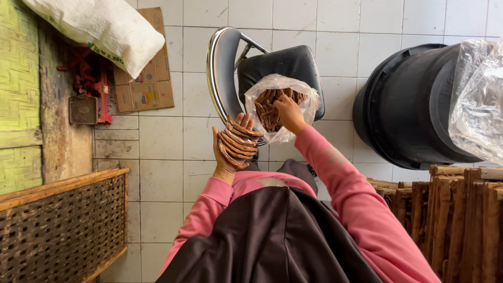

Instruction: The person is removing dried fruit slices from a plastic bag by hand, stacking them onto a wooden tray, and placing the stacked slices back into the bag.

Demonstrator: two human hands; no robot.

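My left hand [226,152] holds a stack of several brown curved flat pieces [238,141], fanned out across the palm. My right hand [287,111] reaches into a clear plastic bag [306,102] full of the same brown pieces [267,107]. The bag rests on the black seat of a chair [293,63] with a chrome frame [214,68]. Both arms wear pink sleeves, and a dark brown cloth covers my lap.
A large black bucket [408,105] lies at the right with crinkled clear plastic [479,99] over it. Brown wooden pieces [456,220] stand at lower right. A woven rattan frame [63,225] is at lower left, and a white sack [99,26] with cardboard at upper left.
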